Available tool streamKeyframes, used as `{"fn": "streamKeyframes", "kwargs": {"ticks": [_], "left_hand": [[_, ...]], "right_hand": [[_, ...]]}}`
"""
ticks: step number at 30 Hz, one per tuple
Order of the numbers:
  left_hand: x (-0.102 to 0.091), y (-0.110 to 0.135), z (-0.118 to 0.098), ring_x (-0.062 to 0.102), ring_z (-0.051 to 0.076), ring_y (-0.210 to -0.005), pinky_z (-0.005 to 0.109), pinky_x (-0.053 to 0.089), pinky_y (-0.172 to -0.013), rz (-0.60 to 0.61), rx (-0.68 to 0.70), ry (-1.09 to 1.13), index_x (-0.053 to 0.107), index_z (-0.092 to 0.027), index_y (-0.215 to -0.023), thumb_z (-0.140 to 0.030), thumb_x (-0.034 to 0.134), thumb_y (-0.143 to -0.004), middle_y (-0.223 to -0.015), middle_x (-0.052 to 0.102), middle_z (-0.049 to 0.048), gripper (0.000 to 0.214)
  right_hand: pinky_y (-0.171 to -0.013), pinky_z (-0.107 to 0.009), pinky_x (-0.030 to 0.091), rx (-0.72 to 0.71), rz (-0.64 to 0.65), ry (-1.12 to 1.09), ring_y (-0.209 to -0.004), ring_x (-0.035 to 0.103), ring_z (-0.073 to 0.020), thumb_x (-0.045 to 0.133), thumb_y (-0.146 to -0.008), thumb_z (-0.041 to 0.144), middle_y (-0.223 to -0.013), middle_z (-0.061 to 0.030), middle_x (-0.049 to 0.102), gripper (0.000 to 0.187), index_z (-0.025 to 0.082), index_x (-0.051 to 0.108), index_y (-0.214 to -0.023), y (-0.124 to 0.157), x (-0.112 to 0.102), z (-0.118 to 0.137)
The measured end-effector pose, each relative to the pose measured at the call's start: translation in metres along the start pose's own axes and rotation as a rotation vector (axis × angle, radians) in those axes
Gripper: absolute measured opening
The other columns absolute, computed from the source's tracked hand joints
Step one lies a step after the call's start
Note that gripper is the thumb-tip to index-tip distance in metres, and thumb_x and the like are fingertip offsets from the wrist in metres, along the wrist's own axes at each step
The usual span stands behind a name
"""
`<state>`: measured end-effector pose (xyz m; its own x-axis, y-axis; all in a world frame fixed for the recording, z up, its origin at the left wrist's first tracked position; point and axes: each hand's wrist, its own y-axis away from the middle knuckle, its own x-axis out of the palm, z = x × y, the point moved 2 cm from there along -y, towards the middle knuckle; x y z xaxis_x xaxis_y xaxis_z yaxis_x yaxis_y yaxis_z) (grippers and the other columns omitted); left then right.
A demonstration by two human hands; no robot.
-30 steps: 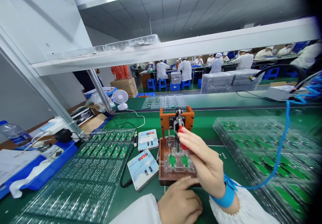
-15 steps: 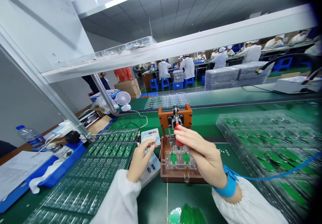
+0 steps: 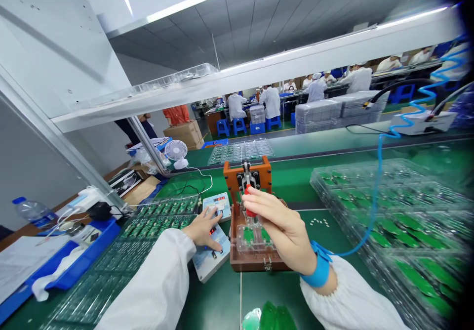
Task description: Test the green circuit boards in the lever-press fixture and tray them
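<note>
A brown test jig (image 3: 252,261) with an orange upright stands in the middle of the green bench. Two small green boards (image 3: 255,235) lie under its clear plate. My right hand (image 3: 281,228) is closed round the jig's red-tipped lever (image 3: 247,191), which is pulled down toward the boards. My left hand (image 3: 203,228) rests on the nearer of two white meter boxes (image 3: 209,261), fingers spread flat over its buttons. A second white meter (image 3: 218,202) sits just behind it. A blue wrist strap (image 3: 319,269) with a coiled blue cord is on my right wrist.
Clear trays of green boards (image 3: 163,219) lie at the left and more stacked trays (image 3: 392,221) at the right. A blue bin (image 3: 70,266), a water bottle (image 3: 29,210) and a small white fan (image 3: 176,151) sit further left. Loose green pieces (image 3: 272,316) lie near me. Several people in white coats work behind.
My left hand left the bench in front of the jig, reached left and now lies on the nearer meter box. My right hand stayed on the lever.
</note>
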<state>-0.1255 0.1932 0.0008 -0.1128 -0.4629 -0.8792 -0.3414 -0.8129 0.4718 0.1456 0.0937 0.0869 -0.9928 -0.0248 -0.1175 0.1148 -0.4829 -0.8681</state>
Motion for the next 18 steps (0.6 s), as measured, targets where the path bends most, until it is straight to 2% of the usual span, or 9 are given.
{"fn": "streamKeyframes", "kwargs": {"ticks": [3, 9, 13, 18], "left_hand": [[0.0, -0.001, 0.0, -0.008, 0.048, -0.155, 0.064, 0.01, -0.125, -0.006, 0.006, -0.004, 0.023, -0.015, -0.165, -0.081, 0.08, -0.057, -0.171, -0.002, 0.0191, 0.138], [-0.002, 0.007, 0.009, -0.009, 0.041, -0.157, 0.053, 0.007, -0.129, -0.012, -0.03, 0.046, 0.014, -0.009, -0.166, -0.076, 0.08, -0.06, -0.171, -0.007, 0.0174, 0.142], [0.0, 0.013, 0.015, -0.009, 0.044, -0.157, 0.057, 0.009, -0.128, 0.031, -0.037, 0.031, 0.016, -0.01, -0.166, -0.078, 0.082, -0.055, -0.171, -0.006, 0.0177, 0.146], [0.005, 0.011, 0.018, -0.007, 0.049, -0.155, 0.063, 0.011, -0.126, 0.016, -0.012, 0.029, 0.018, -0.011, -0.166, -0.082, 0.08, -0.054, -0.17, -0.004, 0.0203, 0.146]], "right_hand": [[-0.114, -0.042, 0.055, -0.004, -0.006, 0.002, -0.138, 0.06, -0.0204, 0.05, -0.099, 0.003, -0.136, 0.0029, 0.072, 0.055, 0.039, 0.065, -0.137, 0.0, 0.0, 0.0], [-0.112, -0.044, 0.057, -0.009, -0.029, 0.009, -0.136, 0.062, -0.0221, 0.051, -0.098, 0.004, -0.133, 0.001, 0.073, 0.052, 0.037, 0.067, -0.135, -0.001, 0.001, 0.003], [-0.112, -0.045, 0.057, -0.016, -0.031, 0.012, -0.136, 0.062, -0.0217, 0.05, -0.098, 0.002, -0.133, 0.0017, 0.073, 0.055, 0.038, 0.067, -0.135, -0.001, 0.001, 0.002], [-0.111, -0.045, 0.058, -0.012, -0.036, 0.011, -0.135, 0.063, -0.022, 0.051, -0.098, 0.003, -0.132, 0.0019, 0.074, 0.054, 0.039, 0.067, -0.135, -0.001, 0.001, 0.0]]}}
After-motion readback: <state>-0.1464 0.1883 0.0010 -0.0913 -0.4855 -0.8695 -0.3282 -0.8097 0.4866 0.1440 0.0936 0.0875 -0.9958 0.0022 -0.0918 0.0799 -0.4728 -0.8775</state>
